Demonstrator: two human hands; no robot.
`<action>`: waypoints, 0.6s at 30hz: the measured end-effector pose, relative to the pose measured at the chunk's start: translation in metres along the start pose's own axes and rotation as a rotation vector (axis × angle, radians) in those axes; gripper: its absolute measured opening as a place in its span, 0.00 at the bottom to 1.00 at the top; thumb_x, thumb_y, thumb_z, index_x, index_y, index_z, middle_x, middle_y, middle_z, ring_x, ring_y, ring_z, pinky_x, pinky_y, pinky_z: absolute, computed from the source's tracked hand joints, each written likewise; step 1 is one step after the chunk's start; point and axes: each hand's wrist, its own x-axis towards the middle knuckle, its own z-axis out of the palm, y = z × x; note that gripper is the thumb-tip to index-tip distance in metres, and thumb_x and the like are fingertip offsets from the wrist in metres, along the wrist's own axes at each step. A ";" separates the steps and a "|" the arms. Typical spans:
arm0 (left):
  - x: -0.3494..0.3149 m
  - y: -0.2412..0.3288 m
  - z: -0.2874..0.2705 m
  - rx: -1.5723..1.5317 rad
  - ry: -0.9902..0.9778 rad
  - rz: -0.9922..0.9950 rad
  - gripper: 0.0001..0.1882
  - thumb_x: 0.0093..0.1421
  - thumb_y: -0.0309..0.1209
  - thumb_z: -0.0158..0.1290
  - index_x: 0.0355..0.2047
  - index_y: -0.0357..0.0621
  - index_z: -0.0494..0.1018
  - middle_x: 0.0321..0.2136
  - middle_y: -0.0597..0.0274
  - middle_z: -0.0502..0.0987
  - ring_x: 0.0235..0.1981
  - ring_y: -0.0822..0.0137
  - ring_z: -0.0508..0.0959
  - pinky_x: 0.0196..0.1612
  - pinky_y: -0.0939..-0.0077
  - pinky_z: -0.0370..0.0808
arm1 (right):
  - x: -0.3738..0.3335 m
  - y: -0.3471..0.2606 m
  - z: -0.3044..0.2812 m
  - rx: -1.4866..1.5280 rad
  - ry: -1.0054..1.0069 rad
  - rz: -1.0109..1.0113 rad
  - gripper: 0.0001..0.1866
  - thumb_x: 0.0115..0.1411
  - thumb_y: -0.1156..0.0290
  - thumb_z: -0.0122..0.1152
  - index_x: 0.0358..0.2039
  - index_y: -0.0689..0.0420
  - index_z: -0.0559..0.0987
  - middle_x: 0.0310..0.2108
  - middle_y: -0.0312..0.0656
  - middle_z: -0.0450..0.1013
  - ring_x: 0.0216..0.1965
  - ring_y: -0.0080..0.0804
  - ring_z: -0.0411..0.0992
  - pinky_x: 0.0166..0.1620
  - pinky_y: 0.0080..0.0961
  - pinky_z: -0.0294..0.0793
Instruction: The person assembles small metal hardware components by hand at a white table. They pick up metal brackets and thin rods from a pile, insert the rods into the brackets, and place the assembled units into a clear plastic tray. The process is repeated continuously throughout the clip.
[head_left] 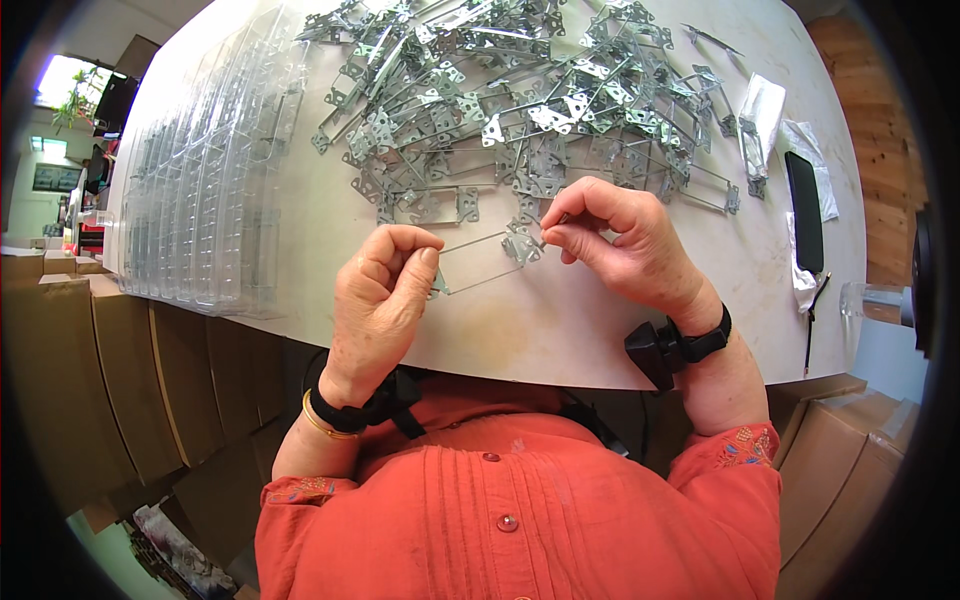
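Observation:
A thin metal bracket (522, 246) with two wire-like side rods and flat punched end plates is held just above the table's near part. My left hand (378, 292) pinches its left end between thumb and forefinger. At the other end, my right hand (628, 240) is closed in a pinch by the right plate; the fingertips hide exactly what they grip there. Beyond both hands lies a large tangled pile of similar metal brackets (548, 120), its near edge close to my right fingers.
Stacked clear plastic trays (200, 200) stand on the table (600, 350) at the left. To the right lie a black phone (804, 212), white wrapping (763, 108) and a thin dark stick (811, 335). Cardboard boxes (150, 370) line the near left; more boxes (840, 450) stand near right.

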 end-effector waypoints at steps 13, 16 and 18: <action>0.001 0.002 -0.003 0.025 0.003 -0.012 0.07 0.78 0.26 0.57 0.51 0.36 0.79 0.31 0.73 0.76 0.27 0.83 0.71 0.29 0.86 0.69 | 0.000 0.003 0.003 -0.005 -0.050 0.005 0.06 0.67 0.82 0.70 0.43 0.61 0.83 0.33 0.36 0.82 0.32 0.18 0.78 0.37 0.22 0.78; 0.002 0.000 -0.003 0.024 0.003 -0.009 0.07 0.78 0.26 0.57 0.51 0.36 0.79 0.31 0.73 0.77 0.27 0.83 0.71 0.29 0.86 0.70 | 0.000 0.004 0.004 -0.008 -0.046 -0.016 0.06 0.67 0.81 0.71 0.42 0.61 0.83 0.32 0.36 0.81 0.32 0.18 0.78 0.36 0.22 0.77; 0.002 0.000 -0.003 0.020 0.004 -0.009 0.07 0.78 0.26 0.57 0.51 0.36 0.79 0.31 0.73 0.77 0.27 0.83 0.71 0.29 0.86 0.70 | 0.001 0.003 0.003 -0.032 -0.052 -0.027 0.05 0.67 0.81 0.71 0.41 0.61 0.83 0.32 0.36 0.81 0.31 0.18 0.77 0.36 0.22 0.77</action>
